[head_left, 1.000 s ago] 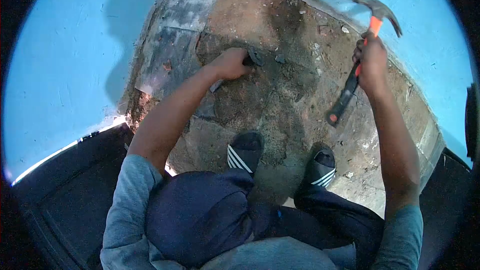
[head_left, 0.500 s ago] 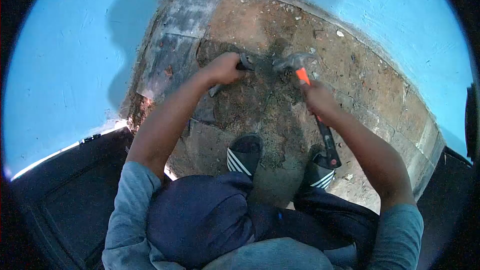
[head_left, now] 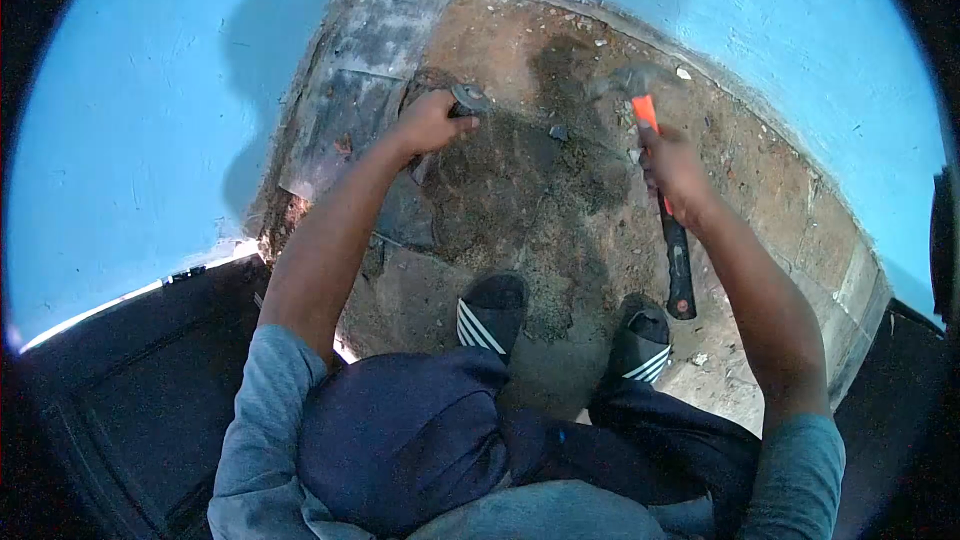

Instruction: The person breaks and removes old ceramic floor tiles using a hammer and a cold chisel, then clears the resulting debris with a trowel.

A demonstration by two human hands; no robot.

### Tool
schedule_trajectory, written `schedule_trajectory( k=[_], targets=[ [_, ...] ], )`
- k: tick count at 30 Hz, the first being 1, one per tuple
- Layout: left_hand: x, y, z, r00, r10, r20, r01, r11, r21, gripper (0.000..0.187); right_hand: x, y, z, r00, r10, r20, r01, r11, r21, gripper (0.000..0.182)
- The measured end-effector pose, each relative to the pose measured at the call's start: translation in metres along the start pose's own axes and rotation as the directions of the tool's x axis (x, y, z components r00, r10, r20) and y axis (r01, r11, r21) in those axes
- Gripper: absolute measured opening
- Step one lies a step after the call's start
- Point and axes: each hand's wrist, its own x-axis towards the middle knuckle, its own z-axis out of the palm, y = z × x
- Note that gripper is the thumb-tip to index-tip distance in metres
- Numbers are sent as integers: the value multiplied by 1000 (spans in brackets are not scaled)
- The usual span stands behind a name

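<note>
Our right hand (head_left: 676, 172) is wrapped fully around the claw hammer (head_left: 645, 113), fingers closed on the middle of its orange-and-black handle, and our left hand (head_left: 426, 127) is closed on the dark shaft of a round-topped hand tool (head_left: 468, 100), probably a chisel, whose grey top shows just beyond our fingers. For a good blow, we'd want that shaft firm and steady, fingers and thumb well down from the top, eyes on its centre, and the hammer brought in square with a loose wrist; a slightly lower hold on the handle would lend more swing, though less control. The hammer is raised to the right of our left grip, well apart from the tool. Its long axis runs nearly straight away from us, the head beyond our right grip and leaning a little left, the black butt on our near side, above the worn floor (head_left: 575, 285). The head lies crosswise to the handle, but blur hides which end is the claw. The tool's round top faces mostly up at us; its lower end is hidden.
</note>
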Motion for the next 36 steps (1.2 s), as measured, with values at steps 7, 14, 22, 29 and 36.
schedule_trajectory(
  k=[7, 14, 22, 29, 36],
  targets=[
    [-7, 11, -8, 1000, -11, 23, 13, 998, -69, 38, -17, -108, -28, 874, -365, -321, 435, 881, 184, 32],
    [-16, 21, -15, 998, -5, 66, 18, 980, -197, 34, 10, -89, 24, 696, -526, -488, 622, 781, 46, 34],
    [-18, 25, -13, 995, -52, 81, 69, 972, -226, 35, 5, -29, 92, 944, -319, 83, 327, 872, -365, 47],
    [-14, 25, -11, 990, -94, 108, 110, 981, -158, 35, -11, -133, 2, 762, -576, -297, 596, 802, -25, 29],
    [-14, 22, -12, 989, -83, 123, 96, 990, -107, 39, 17, -38, 111, 505, -660, -556, 615, 727, -305, 36]
  ],
)
